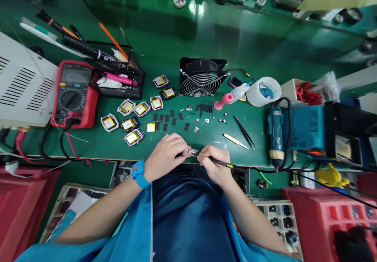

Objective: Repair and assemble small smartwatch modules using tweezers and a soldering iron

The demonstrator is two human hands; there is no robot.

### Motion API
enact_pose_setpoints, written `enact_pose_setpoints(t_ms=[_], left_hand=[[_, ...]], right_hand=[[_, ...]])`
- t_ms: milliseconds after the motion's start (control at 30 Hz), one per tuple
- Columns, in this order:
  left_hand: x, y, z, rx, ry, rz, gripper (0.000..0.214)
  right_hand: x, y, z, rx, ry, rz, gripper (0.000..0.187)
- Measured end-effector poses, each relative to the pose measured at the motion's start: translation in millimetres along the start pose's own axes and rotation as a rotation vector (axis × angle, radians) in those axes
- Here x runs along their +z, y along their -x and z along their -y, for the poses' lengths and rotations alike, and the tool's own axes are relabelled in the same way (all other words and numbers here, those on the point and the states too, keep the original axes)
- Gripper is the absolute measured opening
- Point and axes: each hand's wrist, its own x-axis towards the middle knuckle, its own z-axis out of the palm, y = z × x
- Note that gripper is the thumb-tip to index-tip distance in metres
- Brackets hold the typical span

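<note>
At the bench's front edge, my left hand (169, 152) is closed, pinching a small pale electronic part (193, 152) between thumb and fingertips. My right hand (216, 163) grips a soldering iron (225, 164) with a black handle and yellow label like a pen. The iron's front end meets the small part; its exact tip is too small to make out. Beyond my hands lie several black foam pads (167, 118), a loose yellow battery (150, 127) and tiny components (196, 129). Several opened watch-like cases (134, 137) with yellow batteries sit to the left.
A fan (202, 77) stands behind the small parts. Tweezers (245, 132) and a cream-handled tool (235, 140) lie to the right, near a teal electric screwdriver (276, 136) and soldering station (308, 126). A red multimeter (75, 93) and black mesh organizer (120, 91) stand left.
</note>
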Motion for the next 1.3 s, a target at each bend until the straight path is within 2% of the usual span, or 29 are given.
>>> enact_pose_setpoints(t_ms=[167,633,800,933,1200,1300], left_hand=[[0.9,-0.1,-0.1,0.002,0.003,-0.003,0.024],[0.4,-1.5,-1.8,0.018,-0.015,-0.004,0.022],[-0.4,-1.6,-3.3,0.016,-0.023,0.002,0.021],[-1.9,-2.1,-6.2,0.039,-0.036,-0.026,0.019],[-3.9,-4.7,-6.6,0.065,-0.076,-0.036,0.011],[-1.5,-3.0,-7.7,0.089,-0.063,-0.078,0.008]], right_hand=[[0.2,0.7,-0.1,-0.002,0.000,-0.029,0.028],[-2.5,0.1,-0.1,-0.027,0.035,0.005,0.028],[-1.5,1.0,-0.2,-0.010,-0.025,-0.048,0.028],[-1.7,4.6,-2.0,0.034,-0.058,-0.116,0.013],[-7.0,7.4,-5.0,0.004,0.101,-0.047,0.022],[-8.5,6.4,-4.2,0.000,0.116,-0.037,0.019]])
